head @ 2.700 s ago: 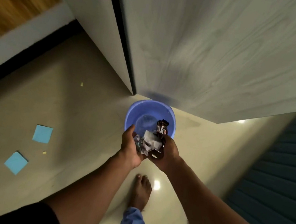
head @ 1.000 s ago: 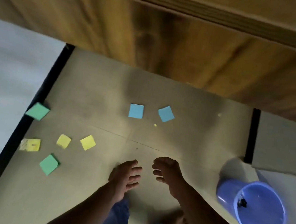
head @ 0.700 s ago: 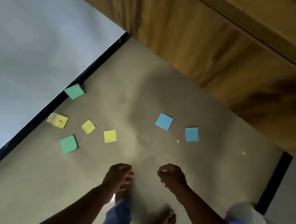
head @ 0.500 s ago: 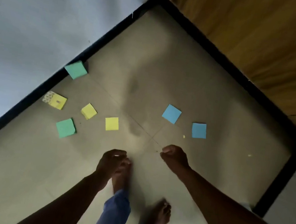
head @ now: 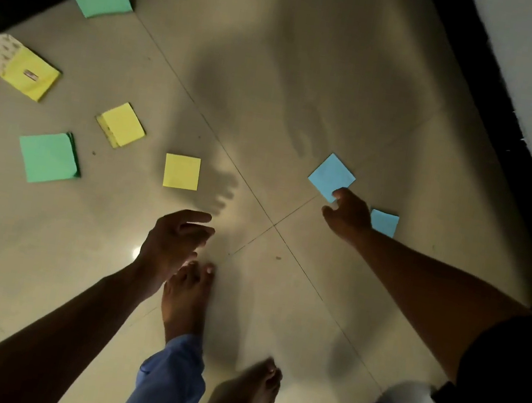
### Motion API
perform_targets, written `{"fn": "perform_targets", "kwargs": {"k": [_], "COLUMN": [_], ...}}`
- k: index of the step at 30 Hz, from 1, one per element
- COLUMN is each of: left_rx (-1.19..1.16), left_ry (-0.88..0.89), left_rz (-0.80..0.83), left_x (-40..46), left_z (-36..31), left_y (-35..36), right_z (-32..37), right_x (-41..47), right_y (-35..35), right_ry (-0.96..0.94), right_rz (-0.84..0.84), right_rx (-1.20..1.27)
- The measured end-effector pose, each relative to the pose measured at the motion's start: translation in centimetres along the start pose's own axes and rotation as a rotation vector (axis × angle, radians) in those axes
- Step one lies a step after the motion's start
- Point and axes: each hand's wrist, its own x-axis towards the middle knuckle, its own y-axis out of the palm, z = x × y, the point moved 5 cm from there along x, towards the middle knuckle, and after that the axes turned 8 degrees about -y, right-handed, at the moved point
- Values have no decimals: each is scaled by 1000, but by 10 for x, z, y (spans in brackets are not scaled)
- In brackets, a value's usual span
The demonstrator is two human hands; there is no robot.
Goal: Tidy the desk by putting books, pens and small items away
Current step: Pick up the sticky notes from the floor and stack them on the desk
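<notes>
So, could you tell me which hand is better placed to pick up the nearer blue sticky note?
The right hand. Its fingertips are already at the edge of the blue sticky note, though contact is unclear. The left hand hovers open near the bare foot, closer to the yellow note.

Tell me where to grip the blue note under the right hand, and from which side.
Grip the blue note at its near corner, coming from above on the person's side. It lies flat on the floor, so a corner likely must be lifted first; the right hand already touches there.
</notes>
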Motion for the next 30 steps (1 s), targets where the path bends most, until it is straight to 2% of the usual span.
{"fn": "perform_targets", "kwargs": {"k": [7, 10, 13, 18, 23, 27, 30], "left_rx": [37, 51, 43, 39, 56, 87, 129], "left_ry": [44, 45, 20, 28, 22, 14, 13], "left_rz": [-22, -32, -21, -33, -43, -11, 17], "left_x": [58, 77, 88, 98, 94, 87, 87], "left_z": [26, 38, 50, 57, 58, 45, 32], "left_y": [-3, -2, -1, -7, -9, 0, 18], "right_z": [-24, -27, -29, -30, -39, -30, -11], "right_x": [78, 104, 117, 120, 110, 96, 72], "right_y": [-9, -4, 10, 29, 40, 48, 45], "right_ry": [14, 2, 15, 120, 165, 42, -105], "right_rz": [-51, -16, 3, -78, -51, -34, 0], "right_rx": [-196, -239, -277, -437, -387, -54, 41]}}
